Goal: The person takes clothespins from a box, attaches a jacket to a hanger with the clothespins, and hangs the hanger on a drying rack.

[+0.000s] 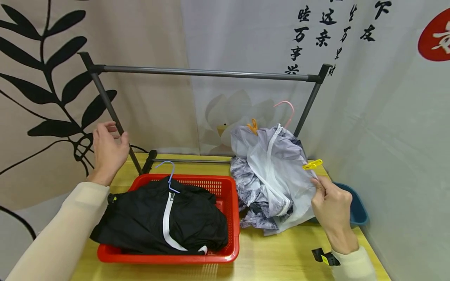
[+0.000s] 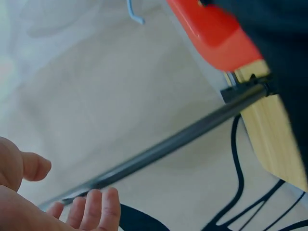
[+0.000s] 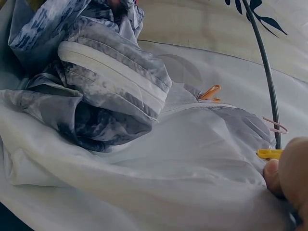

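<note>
My right hand (image 1: 332, 212) pinches the edge of a pale grey zip jacket (image 1: 291, 168), just below a yellow clothespin (image 1: 312, 164). The jacket is on a pink hanger (image 1: 289, 111), whose hook stands free of the rail, and an orange clothespin (image 1: 252, 127) sits at its upper left. Beside the left post of a grey clothes rack (image 1: 109, 102), my left hand (image 1: 109, 150) is raised with loosely bent fingers, holding nothing. In the left wrist view, those fingers (image 2: 109, 209) are near the post; contact cannot be told.
A black jacket (image 1: 140, 222) on a blue hanger (image 1: 171, 175) lies across a red basket (image 1: 233, 230) on the wooden table (image 1: 270, 257). Behind the right hand stands a blue bin (image 1: 358, 208). The rack's top rail (image 1: 204, 72) spans above; a printed curtain (image 1: 154, 113) hangs behind.
</note>
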`<move>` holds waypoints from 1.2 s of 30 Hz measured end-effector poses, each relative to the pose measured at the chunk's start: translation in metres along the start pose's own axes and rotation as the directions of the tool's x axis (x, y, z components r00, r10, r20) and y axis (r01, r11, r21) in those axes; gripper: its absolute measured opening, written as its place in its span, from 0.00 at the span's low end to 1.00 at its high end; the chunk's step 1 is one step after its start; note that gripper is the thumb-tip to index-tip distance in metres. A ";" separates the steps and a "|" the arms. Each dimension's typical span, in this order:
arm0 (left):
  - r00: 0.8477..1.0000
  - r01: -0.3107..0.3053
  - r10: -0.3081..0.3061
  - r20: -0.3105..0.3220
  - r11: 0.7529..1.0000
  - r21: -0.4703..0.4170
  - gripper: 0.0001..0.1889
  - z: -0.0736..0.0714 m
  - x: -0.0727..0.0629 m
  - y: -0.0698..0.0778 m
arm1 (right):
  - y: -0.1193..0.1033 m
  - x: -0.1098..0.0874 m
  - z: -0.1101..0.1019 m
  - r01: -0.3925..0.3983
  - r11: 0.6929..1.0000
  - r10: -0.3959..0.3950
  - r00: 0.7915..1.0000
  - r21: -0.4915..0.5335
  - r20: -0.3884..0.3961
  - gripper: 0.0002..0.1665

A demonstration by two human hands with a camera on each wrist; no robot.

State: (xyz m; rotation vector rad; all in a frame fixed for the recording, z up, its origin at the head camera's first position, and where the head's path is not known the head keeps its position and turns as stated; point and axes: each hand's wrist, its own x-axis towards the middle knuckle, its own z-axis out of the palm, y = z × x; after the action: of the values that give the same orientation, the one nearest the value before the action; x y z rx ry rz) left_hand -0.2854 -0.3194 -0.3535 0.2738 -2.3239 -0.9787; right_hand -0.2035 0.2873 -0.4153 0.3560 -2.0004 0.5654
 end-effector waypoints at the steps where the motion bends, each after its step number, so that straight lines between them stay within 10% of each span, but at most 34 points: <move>1: 1.000 0.015 -0.015 -0.006 1.000 -0.006 0.32 -0.001 0.003 -0.002 | 0.000 0.000 0.000 0.000 1.000 0.000 1.000 0.000 0.002 0.03; 36: 0.997 0.069 -0.073 0.039 0.993 0.097 0.26 0.014 0.035 -0.021 | -0.006 0.022 -0.001 -0.001 1.000 0.001 1.000 -0.002 -0.024 0.03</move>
State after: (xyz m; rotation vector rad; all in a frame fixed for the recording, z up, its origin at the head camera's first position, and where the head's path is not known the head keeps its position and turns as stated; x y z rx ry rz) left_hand -0.3227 -0.3406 -0.3601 0.3796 -2.4180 -0.9170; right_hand -0.2102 0.2822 -0.3939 0.3458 -1.9781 0.5660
